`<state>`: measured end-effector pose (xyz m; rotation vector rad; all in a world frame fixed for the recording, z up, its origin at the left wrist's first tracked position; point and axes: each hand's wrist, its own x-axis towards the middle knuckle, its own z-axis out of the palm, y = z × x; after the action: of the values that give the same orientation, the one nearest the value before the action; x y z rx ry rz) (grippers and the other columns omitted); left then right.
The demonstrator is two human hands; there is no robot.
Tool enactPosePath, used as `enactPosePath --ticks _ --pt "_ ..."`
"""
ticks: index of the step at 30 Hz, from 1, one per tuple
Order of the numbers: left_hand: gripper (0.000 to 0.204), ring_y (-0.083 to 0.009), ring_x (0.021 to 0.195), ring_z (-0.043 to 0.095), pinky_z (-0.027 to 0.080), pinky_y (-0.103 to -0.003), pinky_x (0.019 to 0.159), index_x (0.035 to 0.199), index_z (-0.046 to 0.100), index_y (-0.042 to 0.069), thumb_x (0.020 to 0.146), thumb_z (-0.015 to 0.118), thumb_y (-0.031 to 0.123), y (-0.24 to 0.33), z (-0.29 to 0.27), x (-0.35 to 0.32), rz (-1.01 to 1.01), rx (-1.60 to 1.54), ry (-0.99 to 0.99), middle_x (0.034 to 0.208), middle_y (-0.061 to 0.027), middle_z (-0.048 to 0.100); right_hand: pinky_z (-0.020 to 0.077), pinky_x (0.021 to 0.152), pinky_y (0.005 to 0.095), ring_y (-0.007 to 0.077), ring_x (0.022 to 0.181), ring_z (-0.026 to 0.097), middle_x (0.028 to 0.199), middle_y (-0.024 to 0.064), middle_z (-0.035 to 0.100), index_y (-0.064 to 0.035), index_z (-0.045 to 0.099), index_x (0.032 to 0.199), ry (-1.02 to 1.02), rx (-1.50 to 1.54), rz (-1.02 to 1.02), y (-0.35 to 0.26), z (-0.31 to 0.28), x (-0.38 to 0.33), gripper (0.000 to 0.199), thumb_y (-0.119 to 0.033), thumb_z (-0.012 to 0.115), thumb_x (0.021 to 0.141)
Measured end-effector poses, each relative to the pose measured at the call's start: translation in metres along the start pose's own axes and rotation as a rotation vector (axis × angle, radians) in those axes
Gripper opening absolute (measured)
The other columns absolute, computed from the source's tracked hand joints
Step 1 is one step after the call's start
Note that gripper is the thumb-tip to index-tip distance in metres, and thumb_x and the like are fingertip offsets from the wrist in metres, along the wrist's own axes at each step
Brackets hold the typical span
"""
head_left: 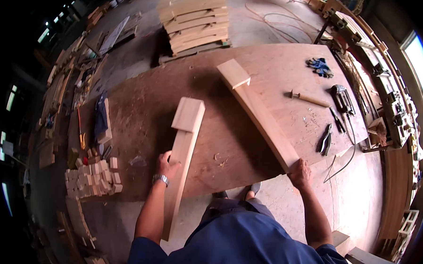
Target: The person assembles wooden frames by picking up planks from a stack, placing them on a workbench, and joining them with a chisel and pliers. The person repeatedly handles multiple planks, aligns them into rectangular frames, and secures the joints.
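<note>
On a brown plywood workbench (142, 105) at frame centre, the left hand (166, 165) grips one long pale notched wooden beam (182, 154) while the right hand (300, 173) clasps the end of another pale stepped wooden beam (259, 113).

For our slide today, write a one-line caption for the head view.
Left hand and right hand each grip a long wooden piece on a plywood workbench.

Plywood worktable (271, 64), blue gloves (320, 66) and hammer (309, 98) near its right edge, pliers (325, 140) below them, small wood blocks (94, 176) heaped at left, stacked boards (195, 18) behind, cable (273, 19) on floor
</note>
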<state>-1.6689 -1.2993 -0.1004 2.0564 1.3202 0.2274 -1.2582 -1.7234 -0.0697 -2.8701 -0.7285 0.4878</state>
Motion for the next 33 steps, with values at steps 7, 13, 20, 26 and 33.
enactPosePath --ticks 7,13,20,26,33 --pt "0.119 -0.0423 0.127 0.054 0.046 -0.049 0.11 0.164 0.022 0.006 0.066 0.087 0.018 0.023 0.031 -0.028 0.03 0.306 0.192 0.138 -0.0252 0.053 0.0533 0.096 0.053 0.0436 0.113 0.064 0.121 0.0221 0.064 -0.0045 0.049 0.127 0.016 0.046 -0.001 0.009 0.002 0.002 0.076 -0.028 0.091 0.068" --pt "0.104 -0.0432 0.136 0.046 0.043 -0.052 0.112 0.161 0.032 0.004 0.072 0.086 0.017 0.013 0.033 0.026 0.142 0.633 0.605 0.146 -0.0264 0.049 0.0574 0.09 0.0521 0.0454 0.106 0.069 0.113 0.0266 0.069 -0.0012 0.052 0.12 -0.136 0.066 0.059 -0.044 -0.004 -0.03 0.058 -0.023 0.082 0.076" --pt "0.125 -0.0443 0.153 0.034 0.03 -0.048 0.126 0.162 0.025 -0.006 0.075 0.086 0.06 0.179 0.112 0.058 -0.044 -0.123 -0.001 0.162 -0.0342 0.035 0.0602 0.086 0.0403 0.0308 0.095 0.077 0.099 0.0153 0.079 -0.0026 0.071 0.123 -0.687 0.577 -0.425 -0.099 0.045 -0.086 0.066 -0.055 0.082 0.085" --pt "0.14 -0.0437 0.152 0.035 0.031 -0.047 0.127 0.167 0.012 0.004 0.06 0.097 0.035 0.119 0.153 0.079 -0.073 0.156 0.139 0.166 -0.0298 0.031 0.06 0.082 0.0387 0.0278 0.089 0.076 0.1 0.0118 0.08 -0.0066 0.076 0.115 -0.513 0.476 -0.229 -0.057 0.04 -0.081 0.053 -0.049 0.084 0.083" --pt "0.116 -0.0335 0.126 0.065 0.05 -0.041 0.111 0.156 0.04 -0.003 0.061 0.098 0.028 0.114 0.084 -0.003 0.083 -0.207 -0.401 0.136 -0.0247 0.067 0.0607 0.084 0.0414 0.0318 0.091 0.077 0.1 0.0203 0.079 0.0016 0.075 0.116 -0.491 0.518 0.014 0.028 0.033 -0.082 0.057 -0.045 0.081 0.084"
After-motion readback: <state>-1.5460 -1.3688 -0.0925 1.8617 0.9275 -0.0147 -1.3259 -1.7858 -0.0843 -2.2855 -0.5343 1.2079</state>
